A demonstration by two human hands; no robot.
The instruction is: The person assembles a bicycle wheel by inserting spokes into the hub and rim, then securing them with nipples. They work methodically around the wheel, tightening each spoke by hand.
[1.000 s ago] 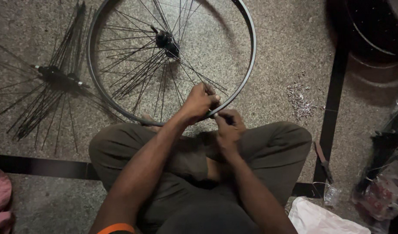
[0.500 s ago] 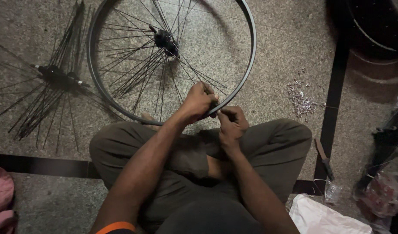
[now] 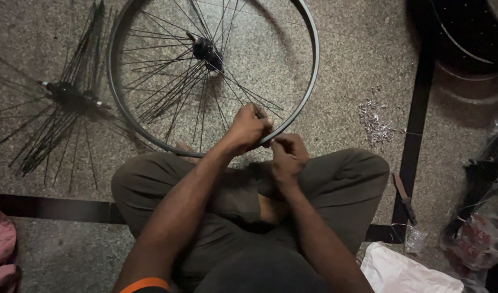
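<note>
Cross-legged at centre frame, a person's left hand (image 3: 248, 130) closes around the bicycle rim (image 3: 312, 81) while right hand (image 3: 286, 154) fingers pinch something small at it; light, stiff rim, thin bendable spokes (image 3: 173, 87), best gripped at the rim.

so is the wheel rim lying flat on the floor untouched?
No: the left hand grips the wheel rim at its near edge, with the right hand beside it.

Left hand (image 3: 248, 128) and right hand (image 3: 286, 154) grip the bicycle rim (image 3: 309, 81) at its near edge
</note>
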